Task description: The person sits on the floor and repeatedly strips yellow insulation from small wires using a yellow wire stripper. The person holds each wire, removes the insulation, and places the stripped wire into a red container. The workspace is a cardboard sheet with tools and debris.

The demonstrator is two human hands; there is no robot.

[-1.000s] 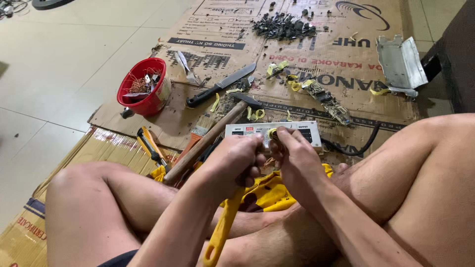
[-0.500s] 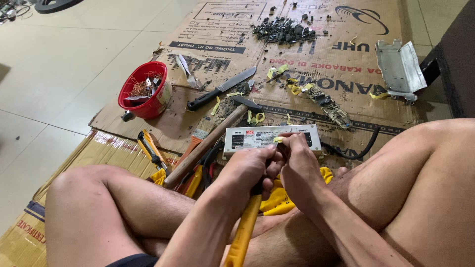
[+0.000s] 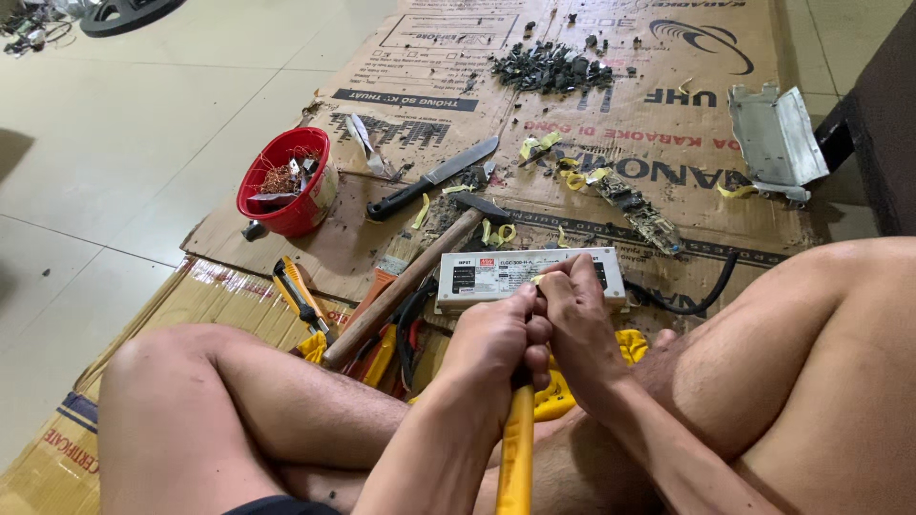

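Head view: a yellow-handled tool is clenched upright in the left hand, fingers pressed tight for leverage. Its tip is hidden by the right hand, which is curled against it, steadying, just before the white rectangular box on the cardboard.

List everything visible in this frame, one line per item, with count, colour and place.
bowl: one, red, holding scraps, left on the cardboard
knife: one, black handle, right of the bowl
hammer: one, wooden handle, centre
white box: one, flat and long, before the hands
black debris: one pile, top centre
metal casing: one, grey, right
utility knife: one, yellow and black, lower left
left hand: grips a yellow handle
right hand: touching the left, over the box
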